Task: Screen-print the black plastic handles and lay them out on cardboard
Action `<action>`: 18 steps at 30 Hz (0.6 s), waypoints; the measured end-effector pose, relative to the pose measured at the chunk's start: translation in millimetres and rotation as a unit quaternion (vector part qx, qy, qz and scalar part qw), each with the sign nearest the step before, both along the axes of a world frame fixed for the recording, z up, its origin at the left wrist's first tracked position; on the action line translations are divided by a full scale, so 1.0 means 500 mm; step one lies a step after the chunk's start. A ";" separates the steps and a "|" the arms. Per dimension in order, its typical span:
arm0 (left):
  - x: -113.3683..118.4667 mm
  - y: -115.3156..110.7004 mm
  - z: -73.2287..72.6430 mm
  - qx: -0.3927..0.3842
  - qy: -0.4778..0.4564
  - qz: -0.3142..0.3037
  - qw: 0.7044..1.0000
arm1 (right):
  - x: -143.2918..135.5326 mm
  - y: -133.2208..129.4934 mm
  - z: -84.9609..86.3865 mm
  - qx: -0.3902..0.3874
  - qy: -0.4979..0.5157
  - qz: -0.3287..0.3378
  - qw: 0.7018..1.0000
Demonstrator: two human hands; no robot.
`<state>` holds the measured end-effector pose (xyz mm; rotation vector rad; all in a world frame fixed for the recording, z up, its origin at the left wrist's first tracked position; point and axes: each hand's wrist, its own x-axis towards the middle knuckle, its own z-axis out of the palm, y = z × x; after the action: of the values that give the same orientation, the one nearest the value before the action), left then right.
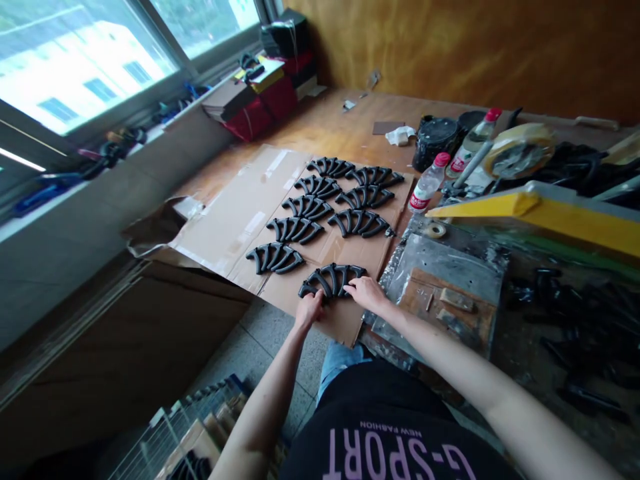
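Observation:
Several black curved, ribbed pieces lie in two columns on a flattened cardboard sheet (235, 193). The nearest group of black pieces (333, 279) lies at the cardboard's front edge, between my hands. My left hand (311, 308) has its fingers closed on the left end of this group. At the group's right end, my right hand (366, 292) grips it with bent fingers. The fingertips of both hands are partly hidden against the dark pieces. Another black group (275, 258) sits just to the left and behind, untouched.
Two red-capped bottles (428, 183) and a black tub (436, 139) stand behind right. A yellow-edged metal arm (545, 207) reaches over the right bench, near a metal plate (450, 257). Dark parts (590, 340) lie far right; a wire rack (165, 433) is low left.

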<state>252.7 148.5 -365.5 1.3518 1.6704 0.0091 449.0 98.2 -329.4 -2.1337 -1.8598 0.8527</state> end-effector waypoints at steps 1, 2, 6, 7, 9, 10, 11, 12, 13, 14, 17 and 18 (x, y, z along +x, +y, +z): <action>0.007 0.019 0.001 0.003 0.001 -0.013 1.000 | 0.002 -0.002 0.001 0.003 0.002 -0.014 1.000; 0.015 0.041 0.002 0.006 0.001 -0.027 1.000 | 0.005 -0.003 0.001 0.004 0.003 -0.031 1.000; 0.062 0.142 0.007 0.020 -0.009 -0.079 0.997 | 0.025 0.019 0.003 0.005 0.004 -0.088 0.996; 0.076 0.167 0.009 0.023 -0.011 -0.088 0.996 | 0.031 0.031 0.003 0.005 0.009 -0.096 0.995; 0.101 0.208 0.014 0.026 -0.014 -0.100 0.995 | 0.043 0.056 0.006 0.005 0.025 -0.112 0.993; 0.112 0.221 0.017 0.028 -0.014 -0.104 0.994 | 0.049 0.067 0.009 0.004 0.036 -0.119 0.992; 0.121 0.230 0.022 0.030 -0.013 -0.107 0.994 | 0.055 0.073 0.012 0.001 0.048 -0.124 0.991; 0.127 0.233 0.027 0.033 -0.012 -0.110 0.993 | 0.061 0.075 0.015 0.000 0.061 -0.123 0.991; 0.130 0.232 0.032 0.038 -0.010 -0.114 0.993 | 0.069 0.071 0.019 0.005 0.077 -0.116 0.990; 0.131 0.227 0.038 0.043 -0.009 -0.119 0.992 | 0.079 0.061 0.023 0.016 0.095 -0.106 0.990; 0.118 0.203 0.043 0.060 -0.012 -0.136 0.989 | 0.137 -0.006 0.032 0.093 0.124 -0.099 0.983; 0.109 0.194 0.040 0.070 -0.015 -0.132 0.989 | 0.169 -0.041 0.033 0.124 0.111 -0.122 0.978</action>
<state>307.2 245.3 -345.6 1.6642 1.4761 -0.0075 533.7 77.8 -312.8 -1.9698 -1.4724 0.7290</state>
